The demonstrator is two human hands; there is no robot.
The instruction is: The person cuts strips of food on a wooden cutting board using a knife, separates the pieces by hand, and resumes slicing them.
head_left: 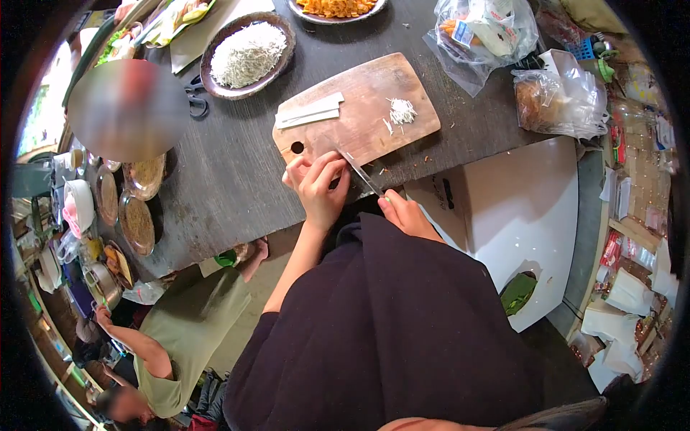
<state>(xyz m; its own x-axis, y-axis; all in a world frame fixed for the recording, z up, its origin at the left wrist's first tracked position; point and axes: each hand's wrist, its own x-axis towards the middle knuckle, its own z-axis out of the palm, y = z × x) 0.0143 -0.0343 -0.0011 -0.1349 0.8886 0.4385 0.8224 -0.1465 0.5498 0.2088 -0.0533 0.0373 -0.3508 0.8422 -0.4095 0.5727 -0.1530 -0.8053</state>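
My right hand (410,217) is closed around the handle of a knife (364,174), whose blade slants up and left over the near edge of a wooden cutting board (366,82). Close to the blade's tip, my left hand (320,188) is curled at the board's near edge, its fingers bent together; anything inside them is hidden. Flat white strips (310,112) lie on the board's left part. On its right part sits a small heap of fine white shreds (402,111).
A dark bowl of white shreds (248,56) stands beyond the board, beside a plate of orange shreds (341,7). Plastic bags (489,36) lie to the right. Brown-filled dishes (136,224) line the left. Another person in a light green garment (198,316) is at lower left.
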